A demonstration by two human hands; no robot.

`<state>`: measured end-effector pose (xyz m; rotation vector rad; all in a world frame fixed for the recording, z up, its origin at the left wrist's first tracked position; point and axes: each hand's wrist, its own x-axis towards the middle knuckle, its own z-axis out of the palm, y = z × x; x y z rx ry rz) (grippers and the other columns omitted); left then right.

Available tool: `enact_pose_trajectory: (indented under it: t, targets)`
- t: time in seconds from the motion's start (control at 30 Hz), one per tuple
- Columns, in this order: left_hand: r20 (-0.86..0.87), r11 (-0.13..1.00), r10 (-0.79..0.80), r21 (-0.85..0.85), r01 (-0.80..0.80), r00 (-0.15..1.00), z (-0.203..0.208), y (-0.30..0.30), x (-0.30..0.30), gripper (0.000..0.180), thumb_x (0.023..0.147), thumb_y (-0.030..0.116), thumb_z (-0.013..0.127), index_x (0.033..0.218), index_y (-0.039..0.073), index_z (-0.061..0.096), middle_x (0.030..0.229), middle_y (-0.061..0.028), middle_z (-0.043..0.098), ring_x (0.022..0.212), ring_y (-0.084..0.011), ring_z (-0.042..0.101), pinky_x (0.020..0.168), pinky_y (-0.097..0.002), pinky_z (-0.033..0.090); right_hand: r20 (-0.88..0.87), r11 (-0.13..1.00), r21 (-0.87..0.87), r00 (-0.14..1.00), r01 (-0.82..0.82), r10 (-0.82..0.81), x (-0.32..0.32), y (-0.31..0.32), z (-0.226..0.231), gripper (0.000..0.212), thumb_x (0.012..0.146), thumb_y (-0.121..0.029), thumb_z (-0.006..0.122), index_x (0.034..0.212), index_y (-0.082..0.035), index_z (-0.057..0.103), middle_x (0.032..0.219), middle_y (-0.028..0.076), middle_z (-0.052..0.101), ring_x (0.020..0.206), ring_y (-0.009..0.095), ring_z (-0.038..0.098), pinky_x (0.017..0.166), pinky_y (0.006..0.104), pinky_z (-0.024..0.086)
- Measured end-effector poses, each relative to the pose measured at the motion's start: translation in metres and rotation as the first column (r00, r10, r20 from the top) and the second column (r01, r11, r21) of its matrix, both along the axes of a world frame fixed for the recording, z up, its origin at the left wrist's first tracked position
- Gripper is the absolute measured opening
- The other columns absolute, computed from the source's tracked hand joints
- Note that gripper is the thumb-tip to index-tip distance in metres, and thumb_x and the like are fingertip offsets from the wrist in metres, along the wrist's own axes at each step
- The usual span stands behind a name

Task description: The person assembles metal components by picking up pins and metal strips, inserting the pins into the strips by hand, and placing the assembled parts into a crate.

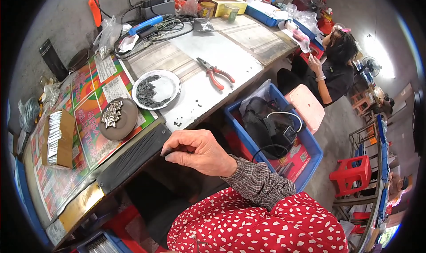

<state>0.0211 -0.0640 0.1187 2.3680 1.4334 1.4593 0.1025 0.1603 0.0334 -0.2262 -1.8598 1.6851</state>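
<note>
My right hand (199,153) is held over the front edge of the workbench, thumb and fingers closed in a pinch. A tiny dark bit shows at the fingertips, too small to name. My left hand is out of view. Beyond my right hand, a white plate (171,85) holds a heap of thin dark grey strips (151,92). Left of it, a brown dish (126,124) carries a pile of small silvery metal pieces (112,113). Red-handled pliers (214,73) lie with jaws apart on the white sheet (202,100), near several dark crumbs.
An open cardboard box (60,140) of pale strips stands at the left. A blue tool (145,25) and cables lie at the back. Right of the bench, a blue crate (316,164) holds a black bag. Another person (330,71) sits beyond, near a red stool (351,175).
</note>
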Motion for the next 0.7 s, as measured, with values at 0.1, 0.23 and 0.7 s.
enact_pose_trajectory:
  t: [0.1,0.23,0.7]
  targets:
    - [0.020,0.997,-0.055,-0.056,0.056,0.998,0.0053,0.0014,-0.0027,0.028,0.069,0.000,0.066,0.094,-0.008,0.058,0.083,-0.0159,0.059,0.065,-0.0243,0.060,0.055,-0.0358,0.048,0.023,1.000,0.024,1.000,0.009,-0.009,0.0020,-0.0002,0.0027,0.012,0.080,0.004,0.062,0.092,0.003,0.062,0.085,0.003,0.059,0.075,0.005,0.052,0.066,0.0184,0.042]
    - [-0.007,0.996,-0.070,-0.055,0.069,0.998,0.0070,-0.0003,-0.0055,0.026,0.071,0.000,0.065,0.094,-0.008,0.058,0.088,-0.0170,0.059,0.065,-0.0244,0.060,0.056,-0.0357,0.048,0.003,1.000,-0.008,1.000,0.001,-0.001,0.0010,-0.0001,0.0019,0.012,0.080,0.004,0.063,0.092,0.002,0.062,0.085,0.002,0.059,0.075,0.005,0.052,0.065,0.0183,0.042]
    - [-0.064,0.998,-0.028,-0.050,0.025,0.998,0.0024,-0.0037,-0.0043,0.026,0.074,0.003,0.065,0.096,-0.007,0.057,0.089,-0.0167,0.059,0.066,-0.0227,0.062,0.059,-0.0364,0.049,-0.005,1.000,0.013,1.000,-0.012,0.012,0.0012,-0.0010,0.0001,0.012,0.080,0.005,0.062,0.092,0.003,0.062,0.085,0.003,0.059,0.075,0.006,0.053,0.066,0.0187,0.043]
